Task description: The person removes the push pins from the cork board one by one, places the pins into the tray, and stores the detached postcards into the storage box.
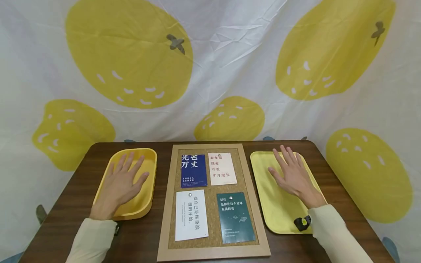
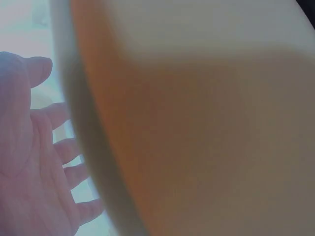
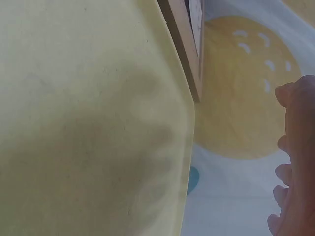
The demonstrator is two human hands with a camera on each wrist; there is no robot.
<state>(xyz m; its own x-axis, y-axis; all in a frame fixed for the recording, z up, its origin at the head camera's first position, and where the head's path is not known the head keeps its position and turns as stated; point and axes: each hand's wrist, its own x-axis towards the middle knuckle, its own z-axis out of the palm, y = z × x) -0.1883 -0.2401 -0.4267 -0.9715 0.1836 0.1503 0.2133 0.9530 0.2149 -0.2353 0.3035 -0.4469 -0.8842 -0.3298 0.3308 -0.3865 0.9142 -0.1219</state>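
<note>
My left hand [image 1: 121,182] is spread palm down over the deep yellow-orange bin [image 1: 150,182] on the left, its fingers straight and holding nothing. Over the flat pale yellow tray [image 1: 273,215] on the right, my right hand [image 1: 294,176] is spread the same way, also holding nothing; its shadow falls on the tray in the right wrist view. Between the hands lies a wood-framed cork board [image 1: 212,215]. Pinned on it are a blue card [image 1: 194,179], a cream card [image 1: 223,175], a white card [image 1: 184,230] and a dark green card [image 1: 236,223].
The dark brown table [image 1: 161,164] has rounded far corners. Right behind it hangs a white cloth [image 1: 230,73] printed with large yellow fruit. A black wrist strap [image 1: 300,223] shows at the right sleeve. The board's right edge runs close beside the tray.
</note>
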